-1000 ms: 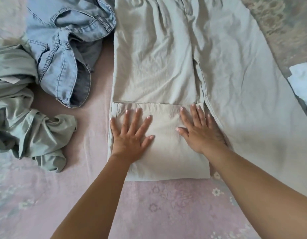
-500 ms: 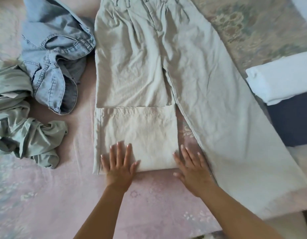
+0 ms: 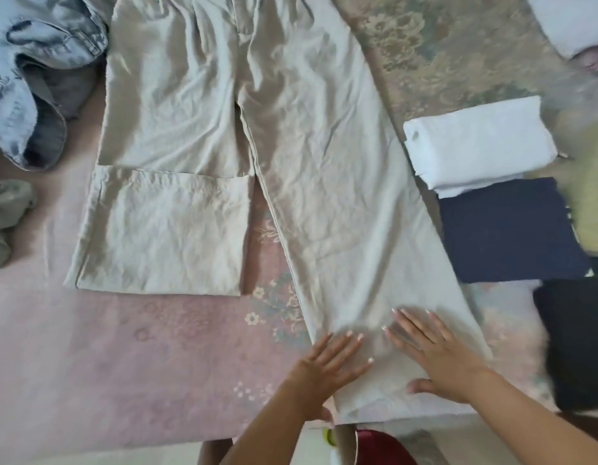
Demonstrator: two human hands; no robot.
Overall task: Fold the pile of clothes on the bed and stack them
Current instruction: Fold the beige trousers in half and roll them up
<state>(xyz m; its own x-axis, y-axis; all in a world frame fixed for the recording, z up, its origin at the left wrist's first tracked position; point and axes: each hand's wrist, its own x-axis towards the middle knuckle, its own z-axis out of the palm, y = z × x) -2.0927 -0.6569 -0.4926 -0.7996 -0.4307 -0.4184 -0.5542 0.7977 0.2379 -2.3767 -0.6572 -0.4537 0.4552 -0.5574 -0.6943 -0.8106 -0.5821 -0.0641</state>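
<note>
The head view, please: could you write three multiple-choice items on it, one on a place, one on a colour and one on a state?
1. Where do both hands rest?
A. on the hem end of the unfolded trouser leg
B. on the jeans
C. on the white stack

2. What colour is the folded item just nearer than the white one?
A. red
B. navy
C. pink

3. How does the trousers' other leg lie?
A. rolled into a ball
B. hanging off the bed
C. folded up on itself

Answers:
1 A: the left hand and right hand lie flat near the hem of the trousers.
2 B: the navy item adjoins the white item.
3 C: its lower part is doubled back.
</note>
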